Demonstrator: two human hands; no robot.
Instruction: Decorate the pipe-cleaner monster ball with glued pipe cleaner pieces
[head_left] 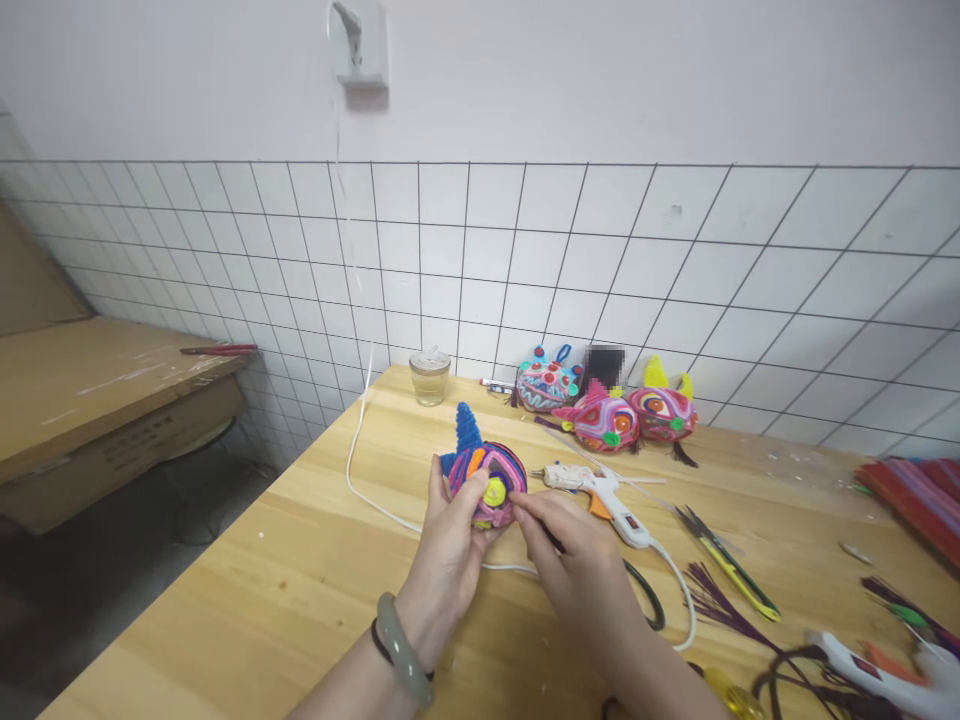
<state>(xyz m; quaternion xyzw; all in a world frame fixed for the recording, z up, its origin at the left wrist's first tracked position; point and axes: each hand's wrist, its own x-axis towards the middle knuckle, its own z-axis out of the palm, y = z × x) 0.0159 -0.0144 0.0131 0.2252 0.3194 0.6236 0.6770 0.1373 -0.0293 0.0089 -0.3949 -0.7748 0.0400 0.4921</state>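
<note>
Fish-like yarn piece (513, 462) in hand, we held it over the tabletop (300, 540); the fingers of our left hand (450, 545) were curled closed around its sides, the thumb beside its yellow disc (495, 491); our right hand (568, 540) had its fingers drawn nearly together at the piece's near edge, though we could not tell whether they gripped a small part or only pressed. We judged the glue gun (600, 487) the chief hazard; its nozzle pointed towards the piece, and a careless shift could have brought skin or yarn against it, with a burn if it was hot; its white cord (684, 585) curved near our right forearm, so a snag might have dragged the gun; too hard a squeeze could have loosened the disc.
</note>
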